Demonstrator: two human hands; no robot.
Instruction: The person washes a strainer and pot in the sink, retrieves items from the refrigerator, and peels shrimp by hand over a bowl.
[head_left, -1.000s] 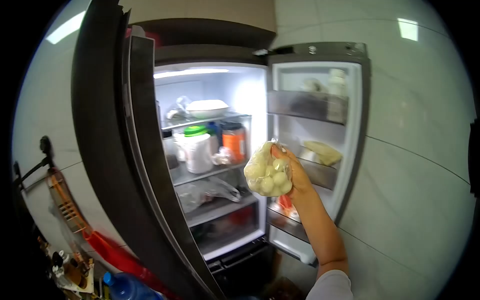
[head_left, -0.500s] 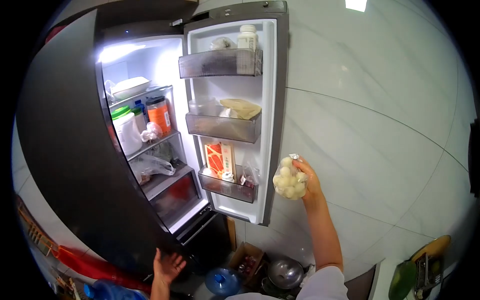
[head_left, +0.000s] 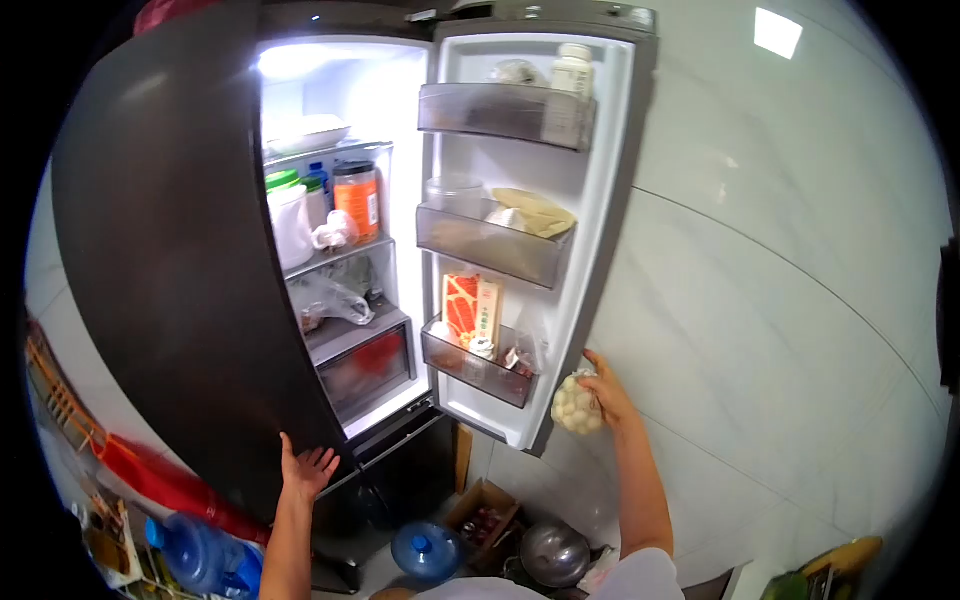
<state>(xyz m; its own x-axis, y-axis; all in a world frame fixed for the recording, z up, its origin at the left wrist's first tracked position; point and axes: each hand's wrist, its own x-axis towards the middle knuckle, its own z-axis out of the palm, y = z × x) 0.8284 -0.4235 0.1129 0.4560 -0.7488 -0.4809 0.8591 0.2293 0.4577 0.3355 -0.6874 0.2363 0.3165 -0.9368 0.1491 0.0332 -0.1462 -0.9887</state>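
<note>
My right hand [head_left: 607,392] grips a clear plastic bag of small, pale, roundish pieces [head_left: 577,405], whose exact kind I cannot make out. It hangs beside the lower outer edge of the open fridge door [head_left: 612,215]; whether the fingers touch that edge is unclear. With fingers spread and nothing in it, my left hand [head_left: 308,468] is in front of the dark, closed left door [head_left: 170,260]. Inside the lit fridge are a white tub with a green lid [head_left: 288,222], an orange jar with a black lid [head_left: 355,200] and a plastic bag [head_left: 335,298].
Door bins hold a white bottle [head_left: 571,85], a tan packet [head_left: 535,212] and a red-and-cream carton [head_left: 472,312]. On the floor are a blue water jug [head_left: 428,550], a cardboard box [head_left: 487,512] and a metal bowl [head_left: 555,553]. Another blue jug [head_left: 195,548] stands at left.
The view has shifted, so the fridge appears further right. My right hand with the bag has come down closer to the door's edge. My left hand has risen, still open.
</note>
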